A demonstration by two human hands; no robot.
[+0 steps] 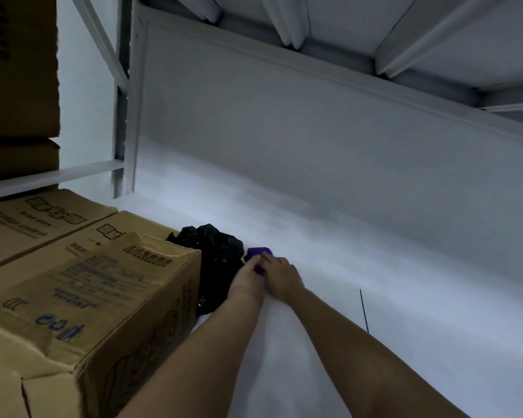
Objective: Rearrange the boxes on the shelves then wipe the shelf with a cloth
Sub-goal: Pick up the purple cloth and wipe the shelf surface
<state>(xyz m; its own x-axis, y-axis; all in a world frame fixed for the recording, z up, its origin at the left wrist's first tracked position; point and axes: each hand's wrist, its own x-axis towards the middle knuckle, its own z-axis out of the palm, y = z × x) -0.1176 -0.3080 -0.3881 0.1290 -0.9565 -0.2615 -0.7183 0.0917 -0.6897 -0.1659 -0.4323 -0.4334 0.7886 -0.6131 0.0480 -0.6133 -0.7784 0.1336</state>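
Note:
A small purple cloth (258, 254) lies on the white shelf (375, 282), right of a crumpled black bag (218, 260). Both my hands meet on the cloth. My left hand (245, 279) reaches in beside the bag, its fingers on the cloth's left side. My right hand (280, 276) covers the cloth's right side with fingers bent over it. Most of the cloth is hidden under the hands. Three cardboard boxes stand at the left of the shelf, the nearest box (88, 312) by my left forearm.
Two more boxes (37, 224) sit behind the nearest one. Another stack of cardboard boxes (18, 70) stands on the higher shelf at upper left. A thin dark stick (363, 310) lies on the shelf at right. The shelf's back panel (314, 140) rises behind.

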